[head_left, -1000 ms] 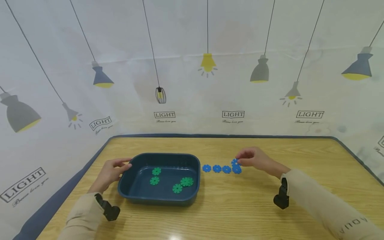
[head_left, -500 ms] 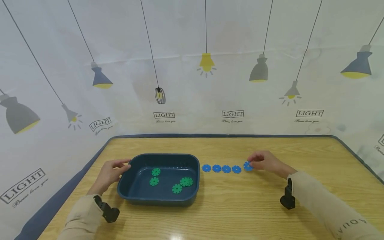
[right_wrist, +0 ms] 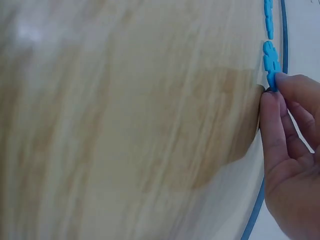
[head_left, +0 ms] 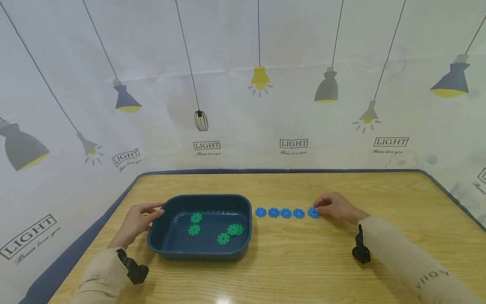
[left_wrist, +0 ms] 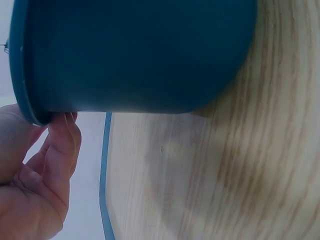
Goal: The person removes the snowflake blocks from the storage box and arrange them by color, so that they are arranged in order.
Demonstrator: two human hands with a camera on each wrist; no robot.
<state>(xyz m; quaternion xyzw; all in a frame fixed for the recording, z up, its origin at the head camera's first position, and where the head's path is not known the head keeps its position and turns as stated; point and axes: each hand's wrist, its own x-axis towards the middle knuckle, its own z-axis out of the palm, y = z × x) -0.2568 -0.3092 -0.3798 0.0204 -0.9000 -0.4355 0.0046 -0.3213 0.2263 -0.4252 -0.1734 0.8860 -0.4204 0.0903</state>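
My left hand [head_left: 137,220] holds the dark blue plastic basin [head_left: 199,256] at its left rim; in the left wrist view the thumb and fingers [left_wrist: 62,150] pinch the lip. Inside the basin lie several green notched discs [head_left: 223,239], two of them overlapping at the right. On the table to the right of the basin, blue notched discs [head_left: 274,212] lie in a row. My right hand [head_left: 338,207] pinches the blue disc [head_left: 313,212] at the right end between thumb and fingertips. The right wrist view shows this disc [right_wrist: 270,57] edge-on, low over the wood.
The wooden table [head_left: 303,266] has a dark blue edge [head_left: 265,171] at the back. Behind it hangs a pale cloth [head_left: 235,105] printed with lamps. Each wrist wears a black camera [head_left: 360,254].
The right hand has carried a blue disc rightward from above the last laid disc, then lowered it at the row's right end. The left hand keeps its hold on the basin.
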